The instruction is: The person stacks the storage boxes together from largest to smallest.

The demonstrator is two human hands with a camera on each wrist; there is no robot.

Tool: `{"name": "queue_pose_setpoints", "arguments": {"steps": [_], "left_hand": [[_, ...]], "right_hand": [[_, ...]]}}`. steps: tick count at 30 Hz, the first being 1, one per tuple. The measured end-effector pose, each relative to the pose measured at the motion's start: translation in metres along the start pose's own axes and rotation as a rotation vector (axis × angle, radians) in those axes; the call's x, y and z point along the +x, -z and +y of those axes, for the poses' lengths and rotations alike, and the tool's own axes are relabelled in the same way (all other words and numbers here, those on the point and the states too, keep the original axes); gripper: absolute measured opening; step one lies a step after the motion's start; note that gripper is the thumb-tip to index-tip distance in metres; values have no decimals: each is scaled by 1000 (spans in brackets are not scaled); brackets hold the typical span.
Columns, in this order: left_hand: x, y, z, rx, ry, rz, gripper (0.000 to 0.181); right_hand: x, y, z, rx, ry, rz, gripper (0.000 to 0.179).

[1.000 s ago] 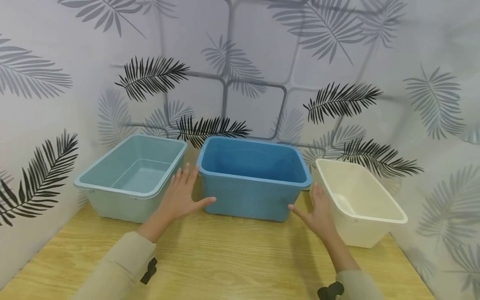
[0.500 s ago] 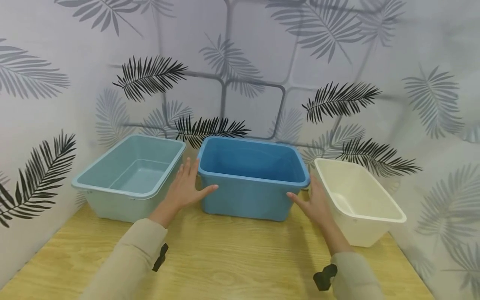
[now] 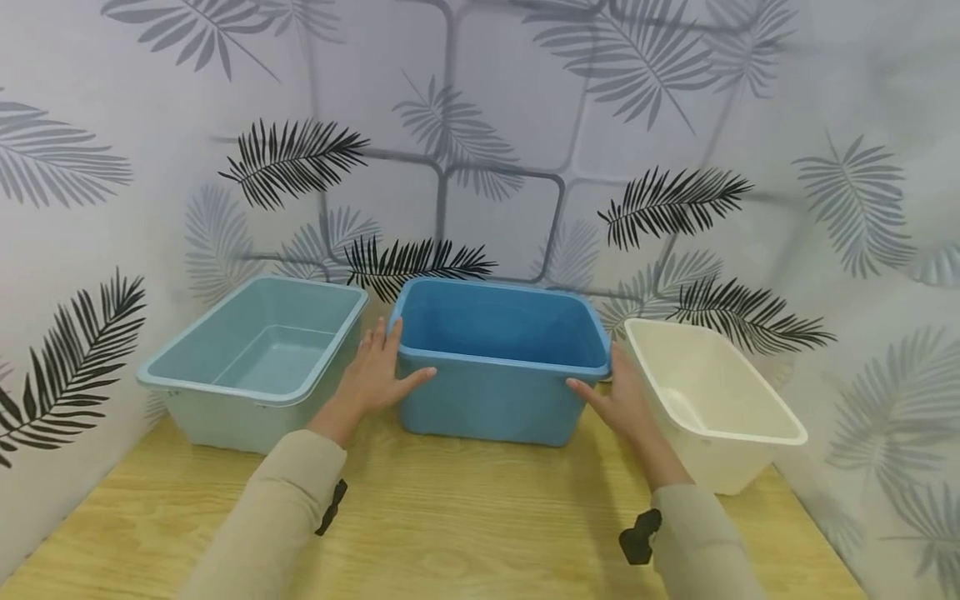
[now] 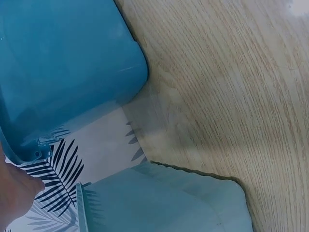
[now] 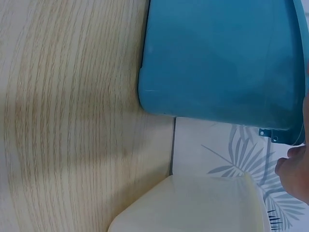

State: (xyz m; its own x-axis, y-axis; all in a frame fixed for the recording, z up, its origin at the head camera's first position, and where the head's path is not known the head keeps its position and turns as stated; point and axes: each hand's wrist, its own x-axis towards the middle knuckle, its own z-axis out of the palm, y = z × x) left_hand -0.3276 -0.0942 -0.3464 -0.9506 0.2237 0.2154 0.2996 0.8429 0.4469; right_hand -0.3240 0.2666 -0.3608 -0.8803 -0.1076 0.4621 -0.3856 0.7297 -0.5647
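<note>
A blue plastic tub stands upright on the wooden table, between two other tubs. My left hand is at its left end, with fingers extended along the rim and the thumb in front of the wall. At the opposite end, my right hand has its fingertips by the rim corner and its thumb pointing at the front wall. Both wrist views show the blue tub's lower wall on the table; only part of the left hand and right hand appears there. The fingertips' exact contact is hard to make out.
A pale blue-green tub stands to the left and a cream tub to the right, each with a narrow gap beside the blue one. Behind them rises a leaf-patterned wall covering. The wooden table extends in front.
My left hand has moved right and slightly forward to the blue tub's left end. My right hand has come slightly left and forward to its right end. The tubs stay put.
</note>
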Motion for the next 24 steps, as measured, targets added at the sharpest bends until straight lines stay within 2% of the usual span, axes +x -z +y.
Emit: {"name": "queue_pose_setpoints", "arguments": {"steps": [7,14,18,24], "left_hand": [[3,-4,-1,-24,1,-1,89],[6,-4,1,2,21,15,81],[7,-5,2,6,43,1,82],[8,-6,2,8,40,9,82]], "right_hand": [[1,-1,3,-35,-12,-40,82],[2,-1,1,-86,-93,-85,84],[3,-2,-3,-97,-115,-81,80],[3,-2,-6,-91,-132,-80,78]]}}
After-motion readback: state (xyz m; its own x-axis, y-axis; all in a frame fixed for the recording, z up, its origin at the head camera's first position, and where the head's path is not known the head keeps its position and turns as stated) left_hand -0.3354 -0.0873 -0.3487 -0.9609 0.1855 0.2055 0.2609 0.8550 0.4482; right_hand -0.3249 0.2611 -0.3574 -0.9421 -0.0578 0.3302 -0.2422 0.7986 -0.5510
